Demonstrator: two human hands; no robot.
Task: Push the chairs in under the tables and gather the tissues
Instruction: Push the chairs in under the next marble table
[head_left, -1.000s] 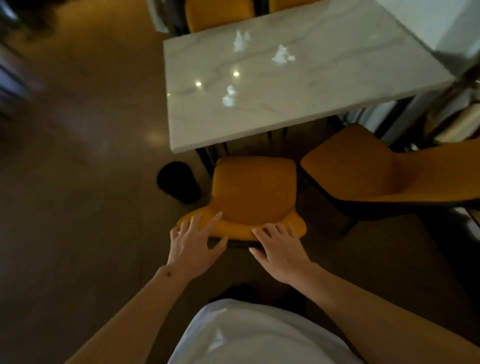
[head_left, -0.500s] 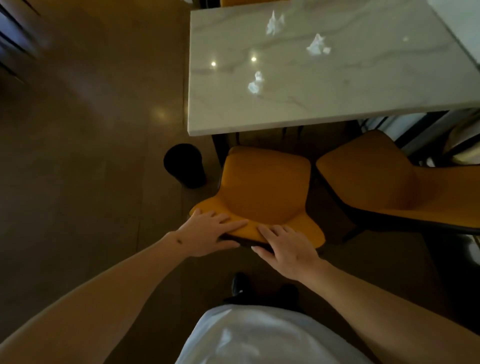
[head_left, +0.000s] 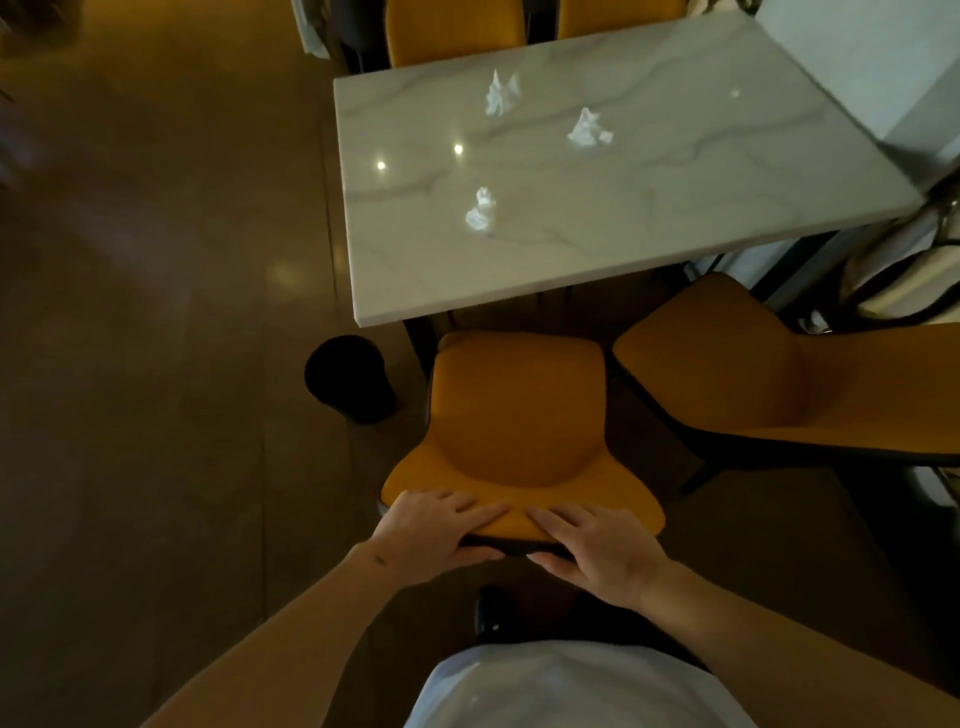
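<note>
Left hand: my left hand (head_left: 435, 535) lies low in the frame, just left of centre, gripping the top edge of the chair back, fingers flat on the yellow front and thumb tucked under the dark rear edge.
Right hand: my right hand (head_left: 596, 550) sits just beside it, low centre, clasping the same edge the same way, fingers laid on top and thumb underneath.
Chair I hold: the yellow chair (head_left: 515, 421) stands in the middle of the frame, its seat's far edge just at the near edge of the counter, most of the seat out in the open.
Second chair: another yellow chair (head_left: 727, 374) is at the right of the frame, turned at an angle and pulled out from the counter, just beside the one I hold.
Counter: the marble-topped counter (head_left: 649, 218) fills the upper centre and right.
Tissues: three crumpled white ones lie on it, apart from one another: the near tissue (head_left: 480, 209) towards the counter's lower left, the far tissue (head_left: 501, 92) near the top, the right-hand tissue (head_left: 588, 130) right of it.
Far chairs: two more yellow chair backs (head_left: 457, 31) show at the top edge, beyond the counter.
Bin: a dark round bin (head_left: 349, 376) stands on the floor (head_left: 156, 312), left of my chair, below the counter's corner.
Me: my white shirt (head_left: 571, 686) is at the bottom centre, a dark shoe (head_left: 493, 608) just above it.
</note>
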